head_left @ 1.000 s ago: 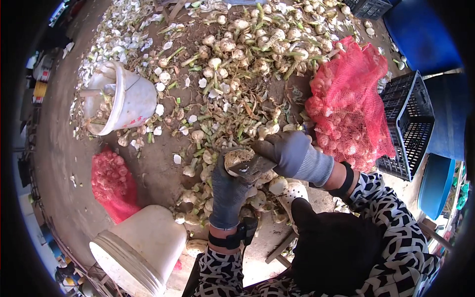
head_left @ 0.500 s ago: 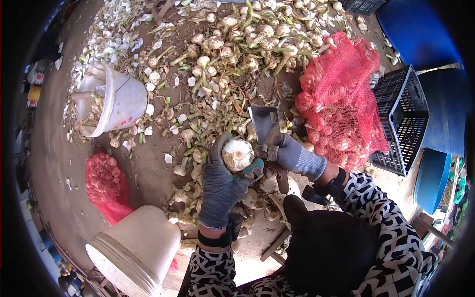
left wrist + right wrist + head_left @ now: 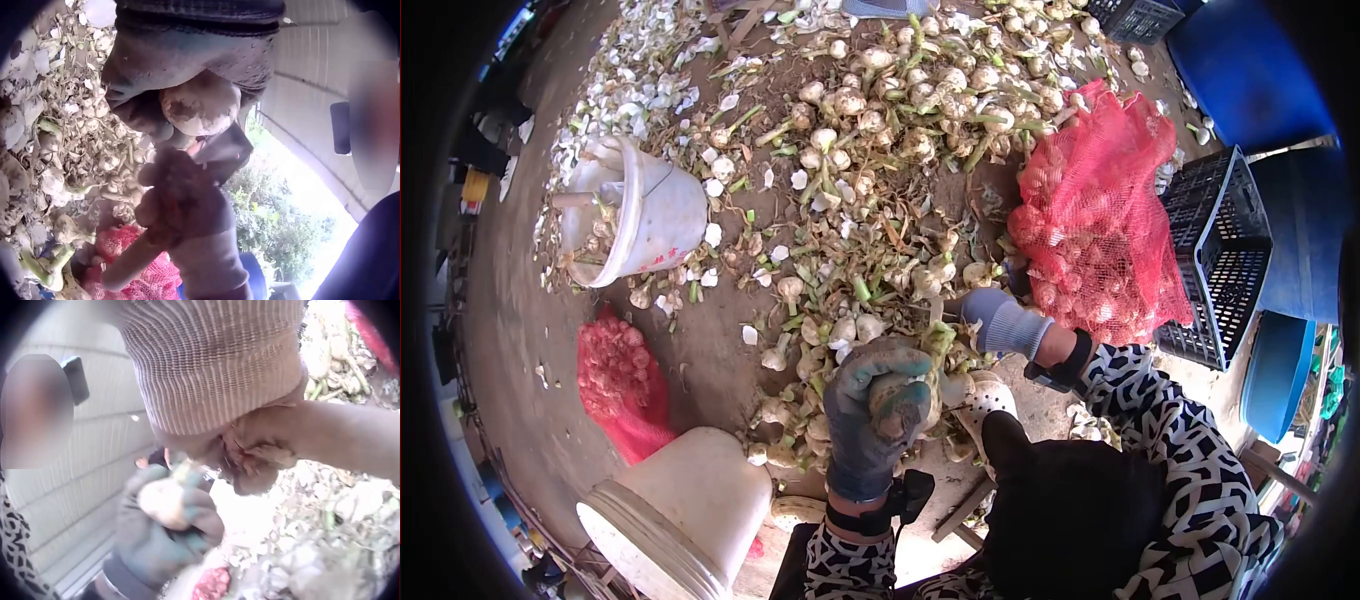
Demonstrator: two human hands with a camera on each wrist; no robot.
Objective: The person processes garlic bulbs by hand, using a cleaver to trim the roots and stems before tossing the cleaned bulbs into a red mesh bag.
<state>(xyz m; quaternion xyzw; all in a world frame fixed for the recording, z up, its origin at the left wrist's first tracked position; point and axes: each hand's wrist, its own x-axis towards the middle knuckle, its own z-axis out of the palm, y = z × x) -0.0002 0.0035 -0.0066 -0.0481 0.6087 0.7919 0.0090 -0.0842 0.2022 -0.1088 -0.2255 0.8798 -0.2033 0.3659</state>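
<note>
My gloved left hand [image 3: 865,425] grips a garlic bulb [image 3: 903,398] with curled fingers, low over the heap in the head view. From the bulb a green stem [image 3: 941,343] points away from me. Close by on the right, my gloved right hand [image 3: 992,318] grips a cleaver by its wooden handle [image 3: 350,434]. Its broad blade [image 3: 228,155] shows just beside the bulb in the left wrist view. In the head view most of the cleaver is hidden by the right hand and the stem.
Untrimmed garlic [image 3: 945,95] and trimmings cover the ground ahead. A red mesh sack [image 3: 1095,215] of bulbs stands right, before a black crate [image 3: 1220,255]. At left are a tipped white bucket [image 3: 665,220], a smaller red sack [image 3: 615,370] and another white bucket [image 3: 690,500].
One second ago the cleaver's blade lay across the bulb's root end; then it was raised to the right of it. My left hand has since turned the bulb, bringing its stem toward the right hand.
</note>
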